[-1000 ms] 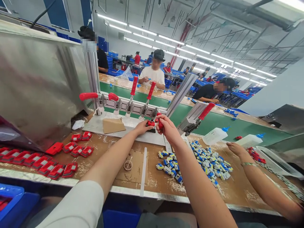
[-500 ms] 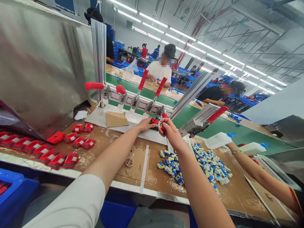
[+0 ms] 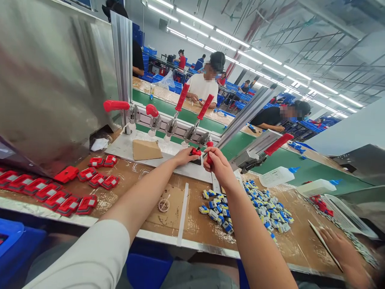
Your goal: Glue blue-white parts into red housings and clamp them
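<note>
My left hand (image 3: pixel 184 156) reaches to the right end of the metal fixture plate (image 3: pixel 174 150). Its fingers are closed on a small red plastic part (image 3: pixel 196 152), which sits by a dark block under the last clamp. My right hand (image 3: pixel 219 163) is wrapped round the red handle (image 3: pixel 209 144) of that toggle clamp; the handle points toward me and is partly hidden by my fingers. Left of it along the bar, more toggle clamps show red handles, two raised (image 3: pixel 182 97) and two pointing outward (image 3: pixel 116 105). A torn cardboard piece (image 3: pixel 147 149) lies on the plate.
Blue, white and yellow small parts (image 3: pixel 267 210) are heaped right of my forearm. Red-and-grey housings (image 3: pixel 57 196) line the left side. Two bottles (image 3: pixel 278 176), a white basket (image 3: pixel 345 216) and a co-worker's hand (image 3: pixel 337 245) are at right. A small round dish (image 3: pixel 164 205) lies in front.
The co-worker's hand at right has left the bottle and come down onto the table near a thin stick. My two hands stay at the clamp, with barely any shift.
</note>
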The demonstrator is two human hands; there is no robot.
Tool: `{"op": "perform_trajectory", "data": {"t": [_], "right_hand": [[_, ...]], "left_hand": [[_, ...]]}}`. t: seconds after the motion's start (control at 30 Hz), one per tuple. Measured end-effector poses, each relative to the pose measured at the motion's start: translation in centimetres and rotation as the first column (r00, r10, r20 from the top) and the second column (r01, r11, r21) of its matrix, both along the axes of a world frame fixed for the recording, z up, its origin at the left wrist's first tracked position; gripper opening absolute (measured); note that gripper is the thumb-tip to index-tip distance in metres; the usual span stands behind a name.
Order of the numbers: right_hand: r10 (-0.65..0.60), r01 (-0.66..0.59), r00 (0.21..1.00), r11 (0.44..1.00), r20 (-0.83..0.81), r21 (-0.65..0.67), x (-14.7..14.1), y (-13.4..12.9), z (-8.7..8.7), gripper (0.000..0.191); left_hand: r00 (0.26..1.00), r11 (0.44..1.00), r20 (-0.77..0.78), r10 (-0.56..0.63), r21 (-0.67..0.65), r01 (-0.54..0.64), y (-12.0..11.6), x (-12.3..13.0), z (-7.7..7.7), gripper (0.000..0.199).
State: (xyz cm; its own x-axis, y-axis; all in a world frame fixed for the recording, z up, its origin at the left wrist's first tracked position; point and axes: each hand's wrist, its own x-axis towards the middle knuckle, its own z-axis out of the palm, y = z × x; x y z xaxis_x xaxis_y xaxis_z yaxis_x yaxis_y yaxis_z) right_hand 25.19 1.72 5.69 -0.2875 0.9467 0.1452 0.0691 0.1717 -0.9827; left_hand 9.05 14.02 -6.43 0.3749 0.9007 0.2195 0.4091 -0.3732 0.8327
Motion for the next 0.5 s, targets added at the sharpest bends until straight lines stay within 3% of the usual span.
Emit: {"op": "perform_trajectory", "data": {"t": [0.17, 0.5], "right_hand": [[-0.003, 0.002, 0.999, 1.000, -0.043, -0.025, -0.08, 0.17, 0.98, 0.026], [0.030, -0.029, 0.998, 1.000, -0.058, 0.009, -0.17, 0.13, 0.66, 0.028]], "left_hand": [[0.999, 1.000, 0.032, -0.014, 0.005, 0.014, 0.42, -0.17, 0.01, 0.048], [0.999, 0.999, 0.000, -0.036, 0.001, 0.036, 0.82, -0.57, 0.27, 0.047]]}}
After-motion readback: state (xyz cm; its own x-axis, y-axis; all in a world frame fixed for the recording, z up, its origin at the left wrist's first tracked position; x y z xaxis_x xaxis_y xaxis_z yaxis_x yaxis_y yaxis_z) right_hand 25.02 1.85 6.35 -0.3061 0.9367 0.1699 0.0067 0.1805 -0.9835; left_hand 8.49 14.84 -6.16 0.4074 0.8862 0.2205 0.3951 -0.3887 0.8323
